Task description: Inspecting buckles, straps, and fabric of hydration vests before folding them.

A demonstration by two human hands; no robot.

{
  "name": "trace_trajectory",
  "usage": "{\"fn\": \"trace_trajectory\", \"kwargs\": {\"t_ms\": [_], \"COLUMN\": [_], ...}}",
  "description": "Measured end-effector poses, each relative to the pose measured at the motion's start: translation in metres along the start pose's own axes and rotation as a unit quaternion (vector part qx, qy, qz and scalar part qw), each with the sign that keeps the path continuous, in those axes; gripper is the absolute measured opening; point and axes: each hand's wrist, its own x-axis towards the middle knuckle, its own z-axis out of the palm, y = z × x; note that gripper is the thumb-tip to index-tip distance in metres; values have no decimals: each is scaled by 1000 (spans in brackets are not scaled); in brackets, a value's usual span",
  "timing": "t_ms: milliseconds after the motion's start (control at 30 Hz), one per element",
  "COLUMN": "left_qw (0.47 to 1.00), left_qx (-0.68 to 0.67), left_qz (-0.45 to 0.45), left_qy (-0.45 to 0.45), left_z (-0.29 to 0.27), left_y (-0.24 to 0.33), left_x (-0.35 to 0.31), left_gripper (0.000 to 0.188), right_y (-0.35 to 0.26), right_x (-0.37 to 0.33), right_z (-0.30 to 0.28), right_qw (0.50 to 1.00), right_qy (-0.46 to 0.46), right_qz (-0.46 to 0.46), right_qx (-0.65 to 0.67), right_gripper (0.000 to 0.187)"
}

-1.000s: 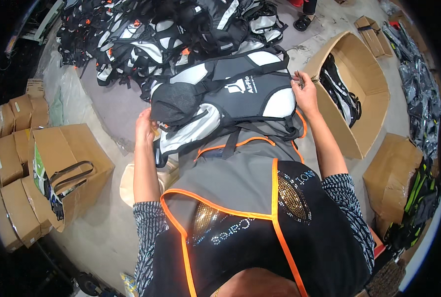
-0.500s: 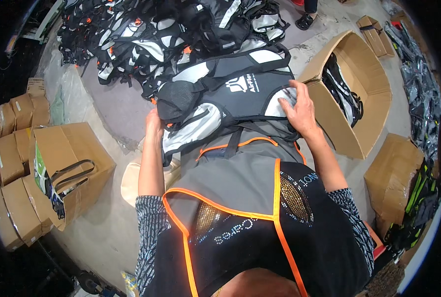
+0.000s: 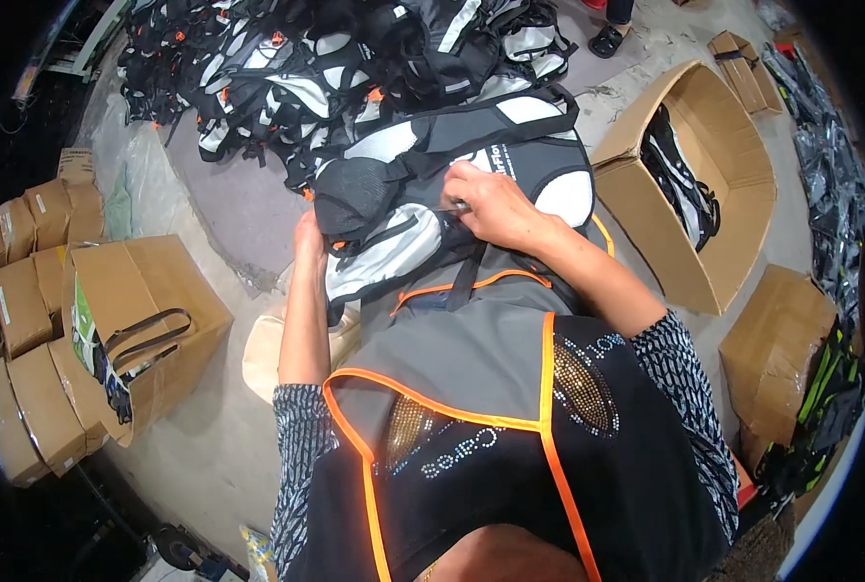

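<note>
A black and grey backpack [image 3: 560, 160] with white mesh patches lies across my lap, over a grey apron [image 3: 452, 361] with orange edging. My left hand [image 3: 309, 238] grips its left edge beside a dark mesh pocket [image 3: 353, 199], the fingers partly hidden. My right hand [image 3: 490, 206] is closed over the middle of the backpack, by the inner end of a white side panel [image 3: 393, 250]. A small metal tool pokes out between its fingers; most of it is hidden, so its kind does not show. Part of the white print is under this hand.
A heap of similar packs [image 3: 287, 78] covers the far floor. An open carton [image 3: 636, 199] at right holds another black and white pack [image 3: 680, 179]. Left stand a carton with straps [image 3: 175, 291] and stacked boxes [image 3: 44, 398]. Someone's foot [image 3: 607, 41] shows far off.
My right hand has moved left from the backpack's right white patch to its middle and closed up. My left hand keeps its place on the left edge.
</note>
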Motion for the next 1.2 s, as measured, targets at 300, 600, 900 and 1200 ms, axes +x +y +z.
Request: {"fn": "trace_trajectory", "kwargs": {"t_ms": [300,600,900,1200], "left_qw": [1000,1000,999,991], "left_qx": [13,21,19,-66], "left_qz": [-5,-14,-46,-104], "left_qy": [7,14,12,-49], "left_z": [10,9,-28,-7], "left_y": [14,32,33,29], "left_x": [-16,-24,-10,-4], "left_gripper": [21,20,22,33], "right_y": [3,21,90,184], "right_x": [11,-21,-107,-187], "right_z": [-3,-18,-82,-66], "right_qw": [998,964,891,857], "right_qy": [-54,-8,246,316], "right_qz": [-29,82,318,404], "right_qx": [-14,253,210,-55], "right_gripper": [18,12,8,20]}}
